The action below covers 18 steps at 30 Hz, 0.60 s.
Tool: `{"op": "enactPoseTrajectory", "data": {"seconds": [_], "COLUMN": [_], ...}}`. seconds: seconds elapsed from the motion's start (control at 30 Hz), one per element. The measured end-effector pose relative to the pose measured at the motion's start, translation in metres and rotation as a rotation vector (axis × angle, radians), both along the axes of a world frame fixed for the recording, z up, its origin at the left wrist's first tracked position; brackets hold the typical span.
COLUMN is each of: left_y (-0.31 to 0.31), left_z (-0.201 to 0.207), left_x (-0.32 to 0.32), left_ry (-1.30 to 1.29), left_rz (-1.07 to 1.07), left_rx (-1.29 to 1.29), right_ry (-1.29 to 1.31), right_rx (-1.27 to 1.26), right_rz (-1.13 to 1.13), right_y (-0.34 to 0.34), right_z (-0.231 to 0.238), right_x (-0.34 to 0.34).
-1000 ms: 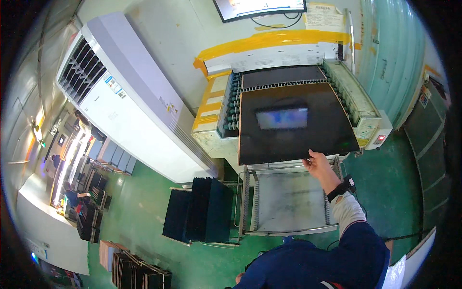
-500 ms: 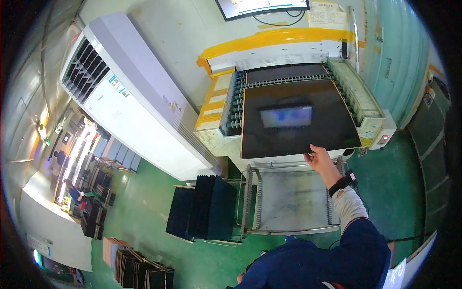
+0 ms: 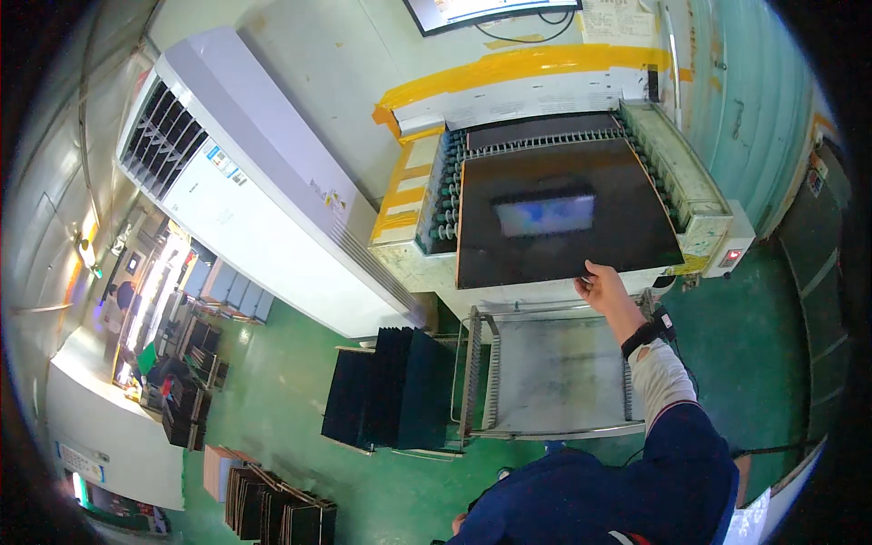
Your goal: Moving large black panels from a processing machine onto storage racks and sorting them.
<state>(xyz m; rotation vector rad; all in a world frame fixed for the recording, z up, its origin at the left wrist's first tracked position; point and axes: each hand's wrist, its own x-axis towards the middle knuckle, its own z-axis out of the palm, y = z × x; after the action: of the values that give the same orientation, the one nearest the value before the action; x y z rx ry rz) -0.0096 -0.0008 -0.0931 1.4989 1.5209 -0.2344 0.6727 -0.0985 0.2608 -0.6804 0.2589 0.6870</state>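
A large glossy black panel (image 3: 563, 213) lies on the green rollers (image 3: 446, 204) of a roller conveyor machine (image 3: 672, 154). Its near edge juts out past the machine's front. My right hand (image 3: 603, 289) is closed in a pinch at that near edge, right of its middle. A second dark panel (image 3: 536, 132) lies farther in, with a row of rollers showing between the two. Only a small part of my left hand (image 3: 459, 523) shows at the lower edge, beside my dark blue sleeve; its fingers are hidden.
A metal rack cart (image 3: 559, 381) with slotted sides stands right before the machine. Left of it, several dark panels (image 3: 400, 391) stand upright in a rack. A tall white air conditioner (image 3: 263, 200) is at the left. More boards (image 3: 272, 504) stand in a rack at lower left.
The black panel has slid slightly away from me, farther onto the rollers, and my right hand has followed at its near edge. The whole view has shifted a little.
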Motion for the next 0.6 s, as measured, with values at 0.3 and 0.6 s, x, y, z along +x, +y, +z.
{"op": "enactPoseTrajectory", "data": {"seconds": [0.3,0.6], "left_y": [-0.001,0.002], "left_z": [0.007,0.014], "left_x": [-0.001,-0.001], "left_ry": [0.006,0.012], "left_rz": [-0.015,-0.051], "left_rx": [-0.001,-0.007], "right_ry": [0.007,-0.026], "right_rx": [-0.021,-0.025], "right_rz": [0.023,0.036], "right_y": [0.005,0.011], "right_z": [-0.006,-0.007], "right_x": [0.012,0.028]}}
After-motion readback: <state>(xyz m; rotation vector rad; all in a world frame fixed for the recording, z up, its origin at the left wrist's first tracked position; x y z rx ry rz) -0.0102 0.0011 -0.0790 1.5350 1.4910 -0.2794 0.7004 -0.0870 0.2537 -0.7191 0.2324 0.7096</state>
